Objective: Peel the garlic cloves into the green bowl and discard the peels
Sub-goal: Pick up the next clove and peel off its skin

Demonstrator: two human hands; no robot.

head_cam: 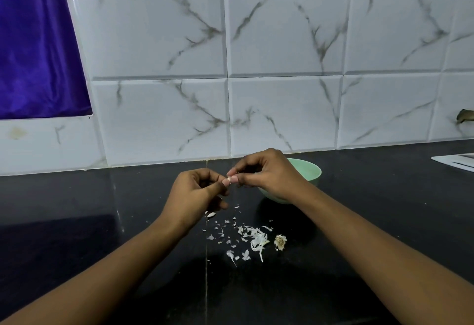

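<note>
A small pale garlic clove (pixel 229 180) sits between the fingertips of both hands, held above the black counter (pixel 384 222) (little of it shows past the nails). The left hand (pixel 197 193) pinches it from the left with curled fingers and thumb; the right hand (pixel 269 176) pinches it from the right, fingers bent over it. Just behind and right of the right hand stands the green bowl (pixel 311 170), partly hidden by the wrist; its contents cannot be seen. Nearer, between the forearms, white peels (pixel 252 238) lie scattered on the counter, with a dry root stub (pixel 280 242) at their right edge. A marbled tile wall (pixel 282 42) rises at the far side, and a purple cloth (pixel 33 55) hangs far left.
</note>
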